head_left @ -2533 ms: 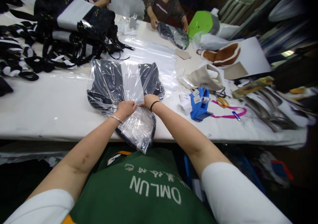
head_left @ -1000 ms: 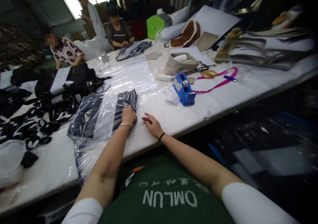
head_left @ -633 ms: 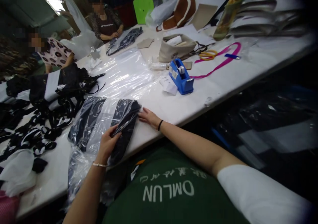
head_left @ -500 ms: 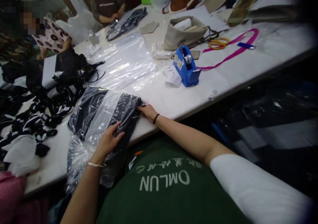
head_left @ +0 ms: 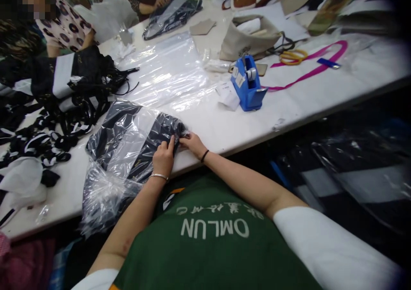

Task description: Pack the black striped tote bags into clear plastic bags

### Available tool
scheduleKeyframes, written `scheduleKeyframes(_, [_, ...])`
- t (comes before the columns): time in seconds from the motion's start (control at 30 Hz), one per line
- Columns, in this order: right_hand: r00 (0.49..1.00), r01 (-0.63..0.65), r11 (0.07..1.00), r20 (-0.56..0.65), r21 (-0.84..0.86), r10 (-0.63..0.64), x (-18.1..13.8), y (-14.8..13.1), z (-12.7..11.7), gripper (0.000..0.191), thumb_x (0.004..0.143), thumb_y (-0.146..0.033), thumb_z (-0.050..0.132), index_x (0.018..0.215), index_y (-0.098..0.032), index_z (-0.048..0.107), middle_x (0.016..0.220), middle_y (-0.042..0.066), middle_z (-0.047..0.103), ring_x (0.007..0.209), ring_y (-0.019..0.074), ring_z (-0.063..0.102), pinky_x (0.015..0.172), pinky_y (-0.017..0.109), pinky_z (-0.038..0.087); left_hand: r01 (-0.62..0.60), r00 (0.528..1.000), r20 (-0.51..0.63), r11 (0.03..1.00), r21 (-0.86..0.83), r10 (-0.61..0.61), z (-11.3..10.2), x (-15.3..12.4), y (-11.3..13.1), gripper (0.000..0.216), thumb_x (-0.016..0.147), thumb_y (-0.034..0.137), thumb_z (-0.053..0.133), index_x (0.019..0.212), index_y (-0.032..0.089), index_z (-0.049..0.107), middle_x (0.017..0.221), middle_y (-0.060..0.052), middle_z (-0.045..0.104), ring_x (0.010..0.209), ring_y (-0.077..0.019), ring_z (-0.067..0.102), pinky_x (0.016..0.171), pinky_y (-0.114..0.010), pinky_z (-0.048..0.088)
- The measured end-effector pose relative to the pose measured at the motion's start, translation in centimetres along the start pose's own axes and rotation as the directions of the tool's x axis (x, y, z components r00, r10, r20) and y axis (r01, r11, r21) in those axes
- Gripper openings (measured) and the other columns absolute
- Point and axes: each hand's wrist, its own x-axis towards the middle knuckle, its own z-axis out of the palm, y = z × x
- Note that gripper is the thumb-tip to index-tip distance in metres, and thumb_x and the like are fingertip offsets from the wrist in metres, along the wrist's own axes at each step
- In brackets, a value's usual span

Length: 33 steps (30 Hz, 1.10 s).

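Observation:
A clear plastic bag [head_left: 105,191] lies at the table's near edge with a dark folded item [head_left: 160,129] inside it, wrapped round with a white band [head_left: 131,140]. My left hand [head_left: 163,158], wearing a silver bracelet, is closed on the bag's right end, its fingers bunched in the plastic. Close beside it, my right hand [head_left: 194,144] pinches the corner of the same bag between thumb and fingers. The bag's crumpled part hangs over the table edge.
A blue tape dispenser [head_left: 250,86] stands right of the flat clear bags [head_left: 167,67]. Beyond are a beige pouch [head_left: 248,41], yellow-handled scissors [head_left: 293,57] and a pink ribbon [head_left: 317,69]. Black goods [head_left: 73,73] are heaped at left. Two people work across the table.
My left hand has moved right and away from me, from the middle of the bag to its right end beside my right hand. My right hand stays at the corner.

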Motion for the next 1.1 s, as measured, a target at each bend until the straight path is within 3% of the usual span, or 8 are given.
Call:
scheduleKeyframes(0.2, [1.0,0.008,0.994,-0.015,-0.112,-0.009,0.1,-0.1,-0.5,0.047,0.067,-0.045,0.077,0.102,-0.019,0.06,0.088,0.002,0.069,0.074,0.0173,0.066,0.067,0.035,0.061,-0.01,0.999,0.051,1.0,-0.026,0.011,-0.9,-1.4,1.4,0.056,0.097,0.013,0.028,0.152,0.009,0.035,0.112,-0.018,0.058,0.103,-0.0275,0.054,0.088,-0.04,0.048])
scheduleKeyframes(0.3, [0.998,0.036,0.986,-0.045,-0.163,-0.044,0.3,0.4,-0.3,0.048,0.069,-0.047,0.074,0.103,-0.018,0.059,0.091,0.003,0.069,0.075,0.0172,0.066,0.069,0.036,0.06,-0.022,1.0,-0.009,0.989,-0.144,0.021,-1.6,-5.1,-0.7,0.053,0.094,0.014,0.037,0.147,0.014,0.045,0.125,-0.016,0.057,0.114,-0.0287,0.051,0.099,-0.044,0.045])
scheduleKeyframes(0.43, [0.994,0.061,0.987,-0.085,-0.147,-0.074,0.4,1.0,-0.2,0.048,0.067,-0.044,0.074,0.104,-0.017,0.059,0.089,0.003,0.07,0.071,0.0166,0.065,0.066,0.034,0.06,0.108,0.974,-0.156,0.942,-0.318,-0.165,-1.4,-11.4,-4.3,0.042,0.094,0.018,0.044,0.132,0.023,0.061,0.12,-0.011,0.061,0.114,-0.025,0.053,0.105,-0.043,0.043])
scheduleKeyframes(0.6, [0.992,0.078,0.989,-0.09,-0.127,-0.089,0.4,1.2,-0.2,0.051,0.067,-0.043,0.075,0.108,-0.017,0.059,0.092,0.004,0.071,0.073,0.0183,0.067,0.065,0.033,0.06,0.105,0.944,-0.252,0.92,-0.376,-0.211,1.0,-15.1,-4.9,0.036,0.095,0.017,0.046,0.124,0.024,0.067,0.111,-0.01,0.066,0.106,-0.0214,0.058,0.099,-0.04,0.047])
scheduleKeyframes(0.73, [0.991,0.083,0.993,-0.094,-0.089,-0.091,0.3,1.2,-0.1,0.053,0.063,-0.044,0.079,0.105,-0.018,0.059,0.086,0.003,0.071,0.069,0.0179,0.066,0.059,0.031,0.059,-0.065,0.929,-0.363,0.932,-0.357,-0.074,1.7,-15.7,-5.0,0.035,0.092,0.011,0.052,0.122,0.021,0.067,0.102,-0.008,0.069,0.098,-0.0191,0.06,0.094,-0.037,0.049])
scheduleKeyframes(0.9, [0.989,0.086,0.995,-0.117,-0.048,-0.091,0.5,1.1,0.1,0.051,0.061,-0.043,0.081,0.099,-0.019,0.058,0.083,0.002,0.07,0.067,0.0168,0.065,0.057,0.03,0.058,-0.137,0.943,-0.332,0.92,-0.366,0.008,-1.5,-15.3,-5.6,0.025,0.089,0.016,0.059,0.112,0.02,0.069,0.096,-0.006,0.068,0.094,-0.0185,0.059,0.094,-0.037,0.049])
scheduleKeyframes(1.0, [0.989,0.064,0.997,-0.129,-0.039,-0.068,0.6,1.0,0.1,0.05,0.062,-0.044,0.08,0.099,-0.019,0.057,0.08,0.0,0.068,0.065,0.0161,0.064,0.056,0.03,0.057,-0.126,0.949,-0.314,0.942,-0.312,0.023,-3.3,-12.0,-3.7,0.021,0.091,0.027,0.06,0.109,0.02,0.069,0.098,-0.007,0.066,0.1,-0.0214,0.058,0.097,-0.039,0.047])
scheduleKeyframes(1.1, [0.99,0.068,0.997,-0.119,-0.036,-0.071,0.8,1.0,0.1,0.048,0.064,-0.045,0.079,0.098,-0.02,0.058,0.077,-0.002,0.066,0.064,0.0148,0.063,0.057,0.029,0.057,-0.111,0.967,-0.244,0.981,-0.159,0.07,-3.3,-6.3,-0.2,0.045,0.093,0.035,0.057,0.133,0.015,0.056,0.117,-0.015,0.061,0.111,-0.0272,0.054,0.096,-0.042,0.046])
